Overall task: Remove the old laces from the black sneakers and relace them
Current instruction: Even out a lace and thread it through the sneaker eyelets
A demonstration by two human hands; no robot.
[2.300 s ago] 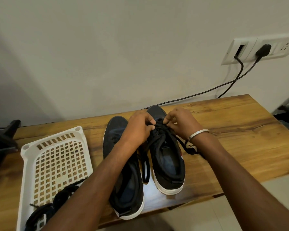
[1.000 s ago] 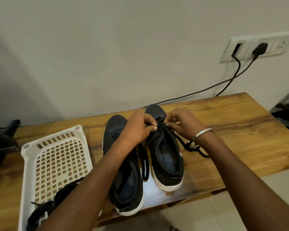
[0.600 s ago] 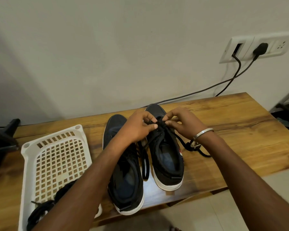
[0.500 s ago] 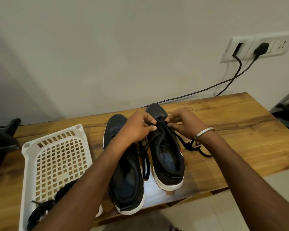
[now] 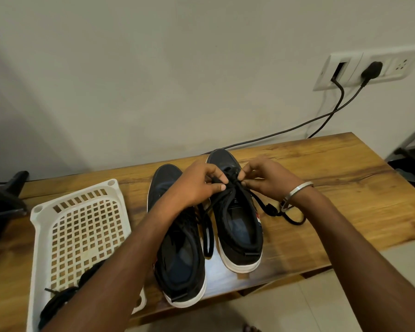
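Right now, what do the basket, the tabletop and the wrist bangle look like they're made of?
Basket: looks like moulded plastic, matte off-white, with a grid of square holes and rounded corners. Tabletop: wood or a wood-look laminate, with warm brown grain streaks and a slight sheen; which one cannot be told. Bangle: probably metal, silvery with a bright glint.

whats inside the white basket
Black laces lie bunched at the near end of the white basket; the rest of its lattice floor shows bare. The left forearm covers the near right corner, so anything there is hidden.
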